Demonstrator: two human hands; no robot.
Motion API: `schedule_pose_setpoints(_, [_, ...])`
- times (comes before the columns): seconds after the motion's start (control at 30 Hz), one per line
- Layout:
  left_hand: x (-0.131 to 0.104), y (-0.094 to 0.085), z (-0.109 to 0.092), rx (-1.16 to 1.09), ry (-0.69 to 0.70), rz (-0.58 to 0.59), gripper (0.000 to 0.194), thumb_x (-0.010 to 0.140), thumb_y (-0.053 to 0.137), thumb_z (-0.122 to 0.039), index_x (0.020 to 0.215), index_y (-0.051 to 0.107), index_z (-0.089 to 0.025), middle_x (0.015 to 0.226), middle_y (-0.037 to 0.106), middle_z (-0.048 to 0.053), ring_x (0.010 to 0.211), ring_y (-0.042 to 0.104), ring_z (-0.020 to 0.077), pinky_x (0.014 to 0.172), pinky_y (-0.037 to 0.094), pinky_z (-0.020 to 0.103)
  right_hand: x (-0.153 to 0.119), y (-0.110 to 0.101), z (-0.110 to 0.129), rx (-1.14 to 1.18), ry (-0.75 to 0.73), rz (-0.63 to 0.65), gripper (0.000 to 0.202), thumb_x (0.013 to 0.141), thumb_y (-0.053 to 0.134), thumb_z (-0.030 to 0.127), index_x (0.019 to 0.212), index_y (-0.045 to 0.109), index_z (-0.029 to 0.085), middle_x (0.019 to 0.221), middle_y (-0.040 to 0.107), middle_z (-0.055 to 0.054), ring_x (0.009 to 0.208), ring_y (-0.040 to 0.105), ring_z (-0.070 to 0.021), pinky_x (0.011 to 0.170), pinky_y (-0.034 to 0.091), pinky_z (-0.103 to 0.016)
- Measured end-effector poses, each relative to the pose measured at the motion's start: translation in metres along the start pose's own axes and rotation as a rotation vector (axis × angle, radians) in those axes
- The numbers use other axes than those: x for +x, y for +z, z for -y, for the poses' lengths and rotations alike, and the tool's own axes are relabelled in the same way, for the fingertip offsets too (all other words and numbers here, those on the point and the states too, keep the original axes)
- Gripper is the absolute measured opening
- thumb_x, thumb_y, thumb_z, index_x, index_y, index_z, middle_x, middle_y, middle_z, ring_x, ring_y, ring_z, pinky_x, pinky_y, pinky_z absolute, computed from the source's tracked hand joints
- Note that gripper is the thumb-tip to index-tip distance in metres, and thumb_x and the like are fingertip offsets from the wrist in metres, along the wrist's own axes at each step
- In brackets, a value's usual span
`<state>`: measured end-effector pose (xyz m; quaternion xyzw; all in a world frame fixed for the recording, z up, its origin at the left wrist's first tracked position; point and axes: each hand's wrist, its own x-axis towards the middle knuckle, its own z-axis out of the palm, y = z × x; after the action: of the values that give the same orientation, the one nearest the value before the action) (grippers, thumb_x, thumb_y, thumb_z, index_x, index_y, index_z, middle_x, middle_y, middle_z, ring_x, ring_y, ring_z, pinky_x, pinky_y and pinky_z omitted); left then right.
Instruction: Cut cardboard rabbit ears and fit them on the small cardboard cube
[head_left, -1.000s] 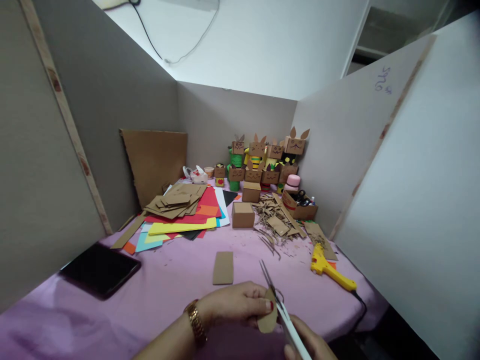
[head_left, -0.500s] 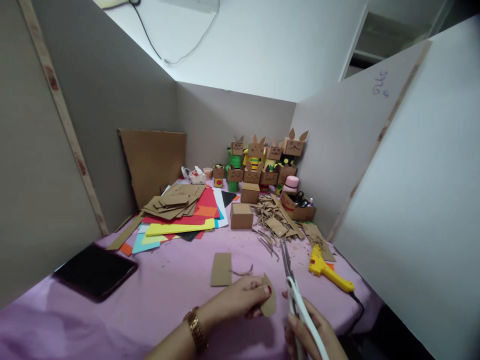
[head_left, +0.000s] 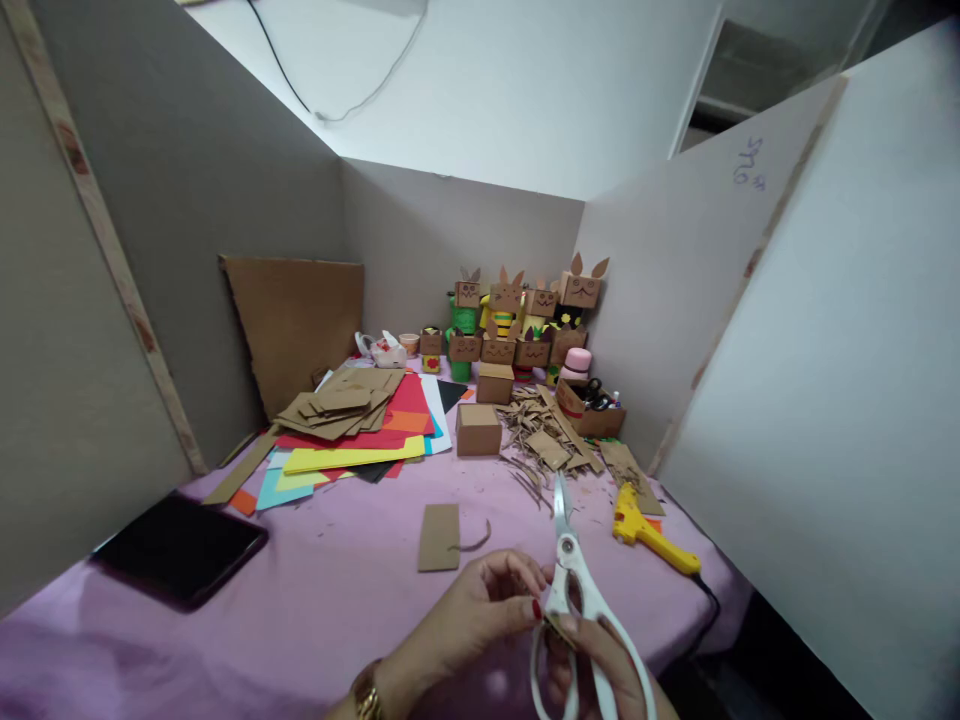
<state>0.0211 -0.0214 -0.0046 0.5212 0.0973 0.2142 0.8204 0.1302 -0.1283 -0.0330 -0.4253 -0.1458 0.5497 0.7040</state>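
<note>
Left hand [head_left: 480, 605]: loosely curled, thumb tip at the scissors [head_left: 564, 530]; whether it pinches anything cannot be told.
Right hand [head_left: 604, 655]: gripping the scissors' white handles, thumb on a small cardboard piece [head_left: 556, 629].
Blades: together, pointing away from the person.
Small cardboard piece: between the hands, mostly hidden.
Cardboard rectangle [head_left: 438, 537]: flat on the cloth [head_left: 337, 600], beyond the left hand.

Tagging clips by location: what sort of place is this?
Probably a partitioned craft booth: colored paper sheets, a yellow glue gun and cardboard figures with drawn faces.
</note>
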Motion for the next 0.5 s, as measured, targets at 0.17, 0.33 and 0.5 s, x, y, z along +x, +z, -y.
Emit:
schedule_pose_setpoints(0.17, [0.003,0.001,0.004,0.179,-0.011,-0.261,0.042,0.057,0.074,-0.050,0.058,0.049,-0.016,0.042,0.049,-0.007,0.038,0.037,0.0053,0.041,0.023,0.018,-0.003,0.006,0.001,-0.212,-0.165,-0.075,0.080,0.061,0.075,0.050,0.119,0.039,0.010,0.045,0.063,0.003,0.038,0.057,-0.0132,0.039,0.043,-0.021])
schedule_pose_setpoints(0.33, [0.003,0.005,0.004,0.227,-0.027,-0.310,0.042,0.055,0.075,-0.049,0.058,0.048,-0.017,0.043,0.050,-0.007,0.037,0.039,0.0053,0.039,0.025,0.018,-0.009,0.007,0.000,-0.285,-0.397,-0.182,0.071,0.059,0.077,0.045,0.116,0.048,0.015,0.054,0.061,0.005,0.044,0.057,-0.0126,0.043,0.045,-0.023])
schedule_pose_setpoints(0.5, [-0.002,0.010,0.009,0.169,-0.070,-0.212,0.040,0.060,0.071,-0.050,0.062,0.049,-0.017,0.049,0.060,-0.002,0.040,0.047,0.0078,0.041,0.030,0.020,-0.010,0.011,0.001,-0.360,-0.495,-0.227,0.063,0.058,0.078,0.044,0.113,0.056,0.019,0.055,0.057,0.006,0.043,0.052,-0.0111,0.042,0.043,-0.022])
